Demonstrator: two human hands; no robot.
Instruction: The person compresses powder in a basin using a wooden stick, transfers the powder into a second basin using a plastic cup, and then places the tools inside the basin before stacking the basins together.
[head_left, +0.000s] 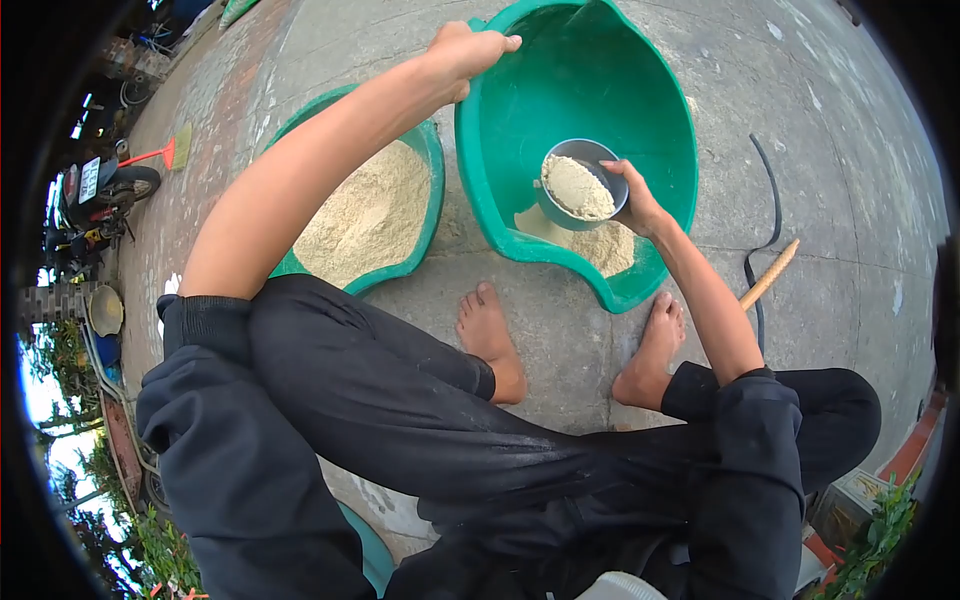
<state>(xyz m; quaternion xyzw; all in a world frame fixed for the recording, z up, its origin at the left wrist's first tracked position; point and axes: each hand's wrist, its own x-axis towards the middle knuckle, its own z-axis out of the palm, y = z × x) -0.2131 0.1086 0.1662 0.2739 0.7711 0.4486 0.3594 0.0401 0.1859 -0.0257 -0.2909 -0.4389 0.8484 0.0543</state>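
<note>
My left hand [468, 58] is closed on the upper left rim of a large green plastic tub [590, 70], which tilts toward me. In my right hand [638, 203] is a grey bowl [594, 152], gripped by its right rim with the thumb at the edge. Pale, coarse flour-like meal [578, 188] partly fills the bowl, which hangs over the tub's lower part. Below it, more of the meal [608, 248] lies in the tub near the front lip. Part of my left hand's grip is hidden from view.
A second green tub [437, 185], heaped with the same meal, stands left, partly behind my left forearm. My bare feet [490, 335] flank the tilted tub's front. On the right lie a black strap [772, 200] and a tan stick [772, 272]. A motorbike [105, 190] stands far left.
</note>
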